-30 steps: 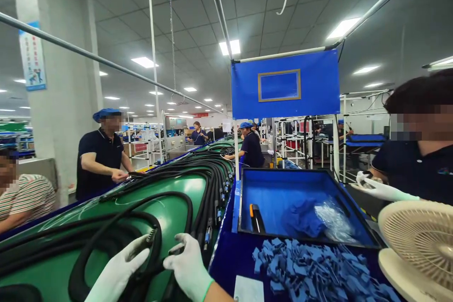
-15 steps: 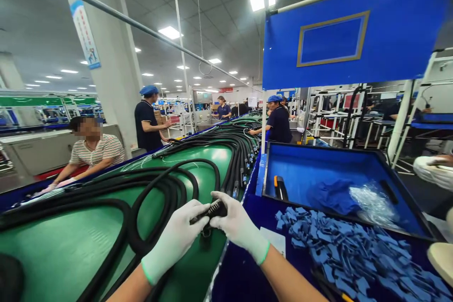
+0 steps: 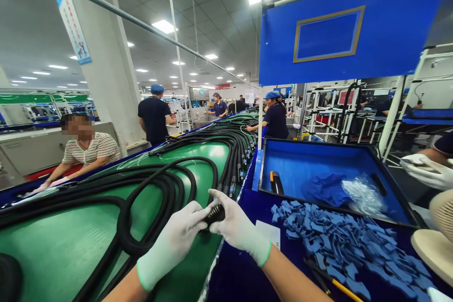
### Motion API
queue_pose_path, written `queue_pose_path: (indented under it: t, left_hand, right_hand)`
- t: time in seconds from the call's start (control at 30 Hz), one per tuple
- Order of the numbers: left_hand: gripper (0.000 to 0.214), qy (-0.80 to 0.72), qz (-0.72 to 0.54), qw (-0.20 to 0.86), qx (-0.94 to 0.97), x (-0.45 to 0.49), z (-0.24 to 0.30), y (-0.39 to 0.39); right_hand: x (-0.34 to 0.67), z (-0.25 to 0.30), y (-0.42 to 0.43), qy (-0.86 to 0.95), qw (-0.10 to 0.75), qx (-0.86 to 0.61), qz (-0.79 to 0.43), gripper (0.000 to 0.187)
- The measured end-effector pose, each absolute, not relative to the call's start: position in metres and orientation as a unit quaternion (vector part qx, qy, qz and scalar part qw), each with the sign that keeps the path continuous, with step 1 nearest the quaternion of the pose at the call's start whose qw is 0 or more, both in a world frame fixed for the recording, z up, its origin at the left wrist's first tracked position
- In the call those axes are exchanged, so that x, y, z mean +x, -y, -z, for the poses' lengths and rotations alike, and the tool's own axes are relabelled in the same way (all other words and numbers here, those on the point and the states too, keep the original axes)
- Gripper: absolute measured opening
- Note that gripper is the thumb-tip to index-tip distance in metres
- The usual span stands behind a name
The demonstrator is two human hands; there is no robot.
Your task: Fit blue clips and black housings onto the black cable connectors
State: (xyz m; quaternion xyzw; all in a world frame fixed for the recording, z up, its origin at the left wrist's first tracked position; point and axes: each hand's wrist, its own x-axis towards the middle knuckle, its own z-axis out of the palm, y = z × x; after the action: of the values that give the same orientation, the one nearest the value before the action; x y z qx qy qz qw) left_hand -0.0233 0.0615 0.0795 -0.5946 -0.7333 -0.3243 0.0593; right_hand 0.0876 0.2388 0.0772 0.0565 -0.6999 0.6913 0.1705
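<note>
Both my hands wear white gloves with green cuffs and meet over the green conveyor's edge. Between them is a short black ribbed connector (image 3: 214, 214), showing pale ridges or marks along its side. My left hand (image 3: 175, 238) is closed on its left end, thumb and fingers pinching. My right hand (image 3: 235, 226) grips the right end, with the forefinger reaching over the top. The fingers cover much of the connector, and I cannot tell whether a hose is attached. Thick black hoses (image 3: 164, 198) lie in loops just beyond my left hand.
The green conveyor (image 3: 81, 236) runs ahead. Blue foam pieces (image 3: 339, 240) lie in a heap at right, near a yellow-handled tool (image 3: 341, 289). Behind stands a blue tray (image 3: 293, 160) with a cutter (image 3: 276, 183) and plastic bags (image 3: 364, 193). A co-worker's gloved hands (image 3: 428, 170) are at right.
My hands have turned the connector slightly, so its ribbed side shows more, and the left fingers have closed in. The view has shifted a little. A standing co-worker has turned away.
</note>
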Motion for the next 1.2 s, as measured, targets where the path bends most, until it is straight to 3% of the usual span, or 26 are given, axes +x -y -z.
queue_pose_path:
  t: [0.2,0.4,0.57,0.67,0.8,0.9,1.1,1.2]
  left_hand:
    - [0.031,0.720,0.260,0.062,-0.640,-0.023,-0.084,-0.064]
    - [0.022,0.769,0.313,0.000,-0.557,-0.008,-0.078,-0.072]
    - [0.032,0.731,0.332,0.023,-0.595,-0.002,-0.064,-0.072]
    - [0.031,0.713,0.372,-0.025,-0.593,-0.006,-0.067,-0.075]
    - [0.073,0.702,0.507,-0.189,-0.463,-0.011,-0.067,-0.086]
    - [0.078,0.703,0.526,-0.226,-0.422,-0.007,-0.059,-0.094]
    - [0.069,0.740,0.518,-0.184,-0.388,0.010,-0.055,-0.090]
    - [0.057,0.767,0.501,-0.040,-0.398,0.016,-0.050,-0.064]
  right_hand:
    - [0.091,-0.073,-0.246,0.699,0.147,0.066,-0.696,0.093]
    - [0.096,-0.063,-0.250,0.707,0.163,0.042,-0.687,0.089]
    - [0.104,-0.062,-0.245,0.684,0.134,0.045,-0.716,0.092]
    - [0.110,-0.064,-0.245,0.698,0.136,0.035,-0.702,0.092]
    - [0.117,-0.065,-0.247,0.716,0.145,0.023,-0.683,0.095]
    - [0.122,-0.060,-0.248,0.721,0.145,0.021,-0.678,0.095]
    - [0.134,-0.050,-0.246,0.715,0.167,0.009,-0.678,0.086]
    - [0.140,-0.050,-0.246,0.695,0.188,-0.047,-0.693,0.077]
